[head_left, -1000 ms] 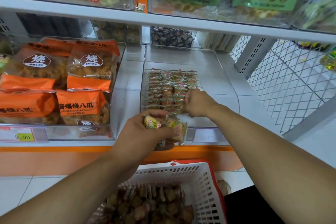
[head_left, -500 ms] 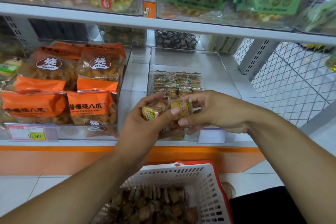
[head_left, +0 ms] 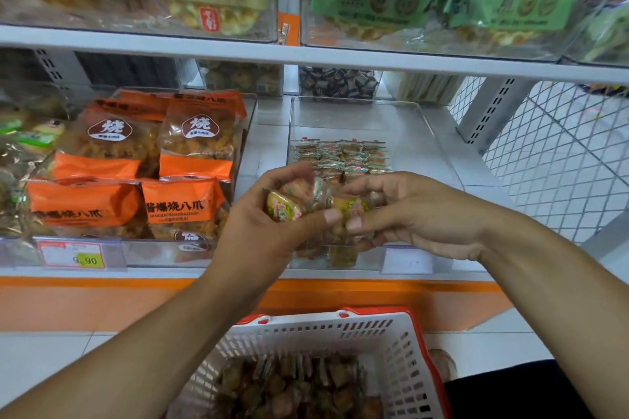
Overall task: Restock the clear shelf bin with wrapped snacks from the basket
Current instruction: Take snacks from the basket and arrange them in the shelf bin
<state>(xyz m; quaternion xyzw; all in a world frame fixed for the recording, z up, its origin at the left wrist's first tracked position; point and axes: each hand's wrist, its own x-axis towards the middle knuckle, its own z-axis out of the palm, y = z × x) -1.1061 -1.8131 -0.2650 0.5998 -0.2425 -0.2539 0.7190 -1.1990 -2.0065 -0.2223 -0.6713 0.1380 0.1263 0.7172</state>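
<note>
On the far left of the shelf [head_left: 238, 56], orange snack bags [head_left: 183, 204] stacked face-out in a neighbouring bin, a price tag [head_left: 71, 254] clipped to its front lip, probably for reading from the aisle. Just right of those, the left hand [head_left: 262, 231], fingers [head_left: 326, 216] curled round a small clutch of wrapped snacks [head_left: 284, 209], likely kept as a reserve at bin height to spare repeated dips downward. Touching it at the fingertips, the right hand [head_left: 418, 218], thumb and forefinger narrowly pinching a single snack [head_left: 350, 207] out of that clutch, seemingly for placing one at a time. Behind both hands, inside the clear shelf bin [head_left: 439, 133], neat rows of placed snacks [head_left: 340, 155] lined up across the left and middle, the right side and back bare; restocking judged well short of done. Below, at the bottom edge, the white basket [head_left: 405, 343] with red rim, set close under the shelf for a short reach, a heap of the same snacks inside. At far right, wire mesh [head_left: 561, 160] closing off the shelf end.
</note>
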